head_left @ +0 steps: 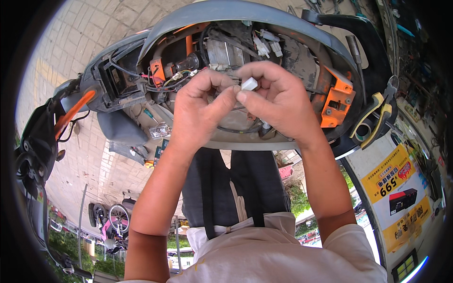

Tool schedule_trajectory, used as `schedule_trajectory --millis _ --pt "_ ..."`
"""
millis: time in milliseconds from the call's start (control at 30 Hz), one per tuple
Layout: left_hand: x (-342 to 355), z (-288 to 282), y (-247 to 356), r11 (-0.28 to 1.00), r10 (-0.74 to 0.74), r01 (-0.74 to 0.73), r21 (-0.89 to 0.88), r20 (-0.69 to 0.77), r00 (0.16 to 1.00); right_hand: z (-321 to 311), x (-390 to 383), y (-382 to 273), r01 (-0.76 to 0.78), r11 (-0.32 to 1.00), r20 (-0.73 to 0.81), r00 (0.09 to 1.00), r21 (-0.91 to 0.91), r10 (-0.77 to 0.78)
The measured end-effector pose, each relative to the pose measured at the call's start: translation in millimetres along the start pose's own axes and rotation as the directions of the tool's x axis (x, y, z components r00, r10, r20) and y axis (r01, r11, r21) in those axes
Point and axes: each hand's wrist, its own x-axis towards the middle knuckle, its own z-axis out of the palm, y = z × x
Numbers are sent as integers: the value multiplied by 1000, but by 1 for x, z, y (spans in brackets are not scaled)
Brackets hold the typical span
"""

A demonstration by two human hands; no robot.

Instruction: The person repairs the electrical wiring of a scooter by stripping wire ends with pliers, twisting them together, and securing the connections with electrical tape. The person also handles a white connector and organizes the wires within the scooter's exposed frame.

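A small white plastic connector [249, 84] sits between the thumb and fingers of my right hand [281, 96], which is closed on it. My left hand [200, 104] is pinched closed right beside it, thumb tip against the right thumb; whatever it holds is hidden. Both hands are over the open body of a scooter [264, 14], above its wiring. White plugs [262, 46] and a finned metal box [225, 53] lie in the bay beyond my hands. Thin coloured wires [177, 76] run to the left of my left hand.
An orange bracket [339, 100] is at the bay's right end. Yellow-handled pliers [376, 118] rest by the right edge of the body. The handlebar [40, 141] stands far left. A poster board [396, 193] is at the right, and paved ground [85, 146] spreads at left.
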Motion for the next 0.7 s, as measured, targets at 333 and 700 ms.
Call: schedule_trajectory --millis 333,700 --pt "5 -4 12 984 -180 178 30 74 981 -4 16 -9 238 734 94 968 -636 -232" --pt "3 2 10 985 -117 118 123 -17 993 5 13 4 347 607 47 890 -715 -454"
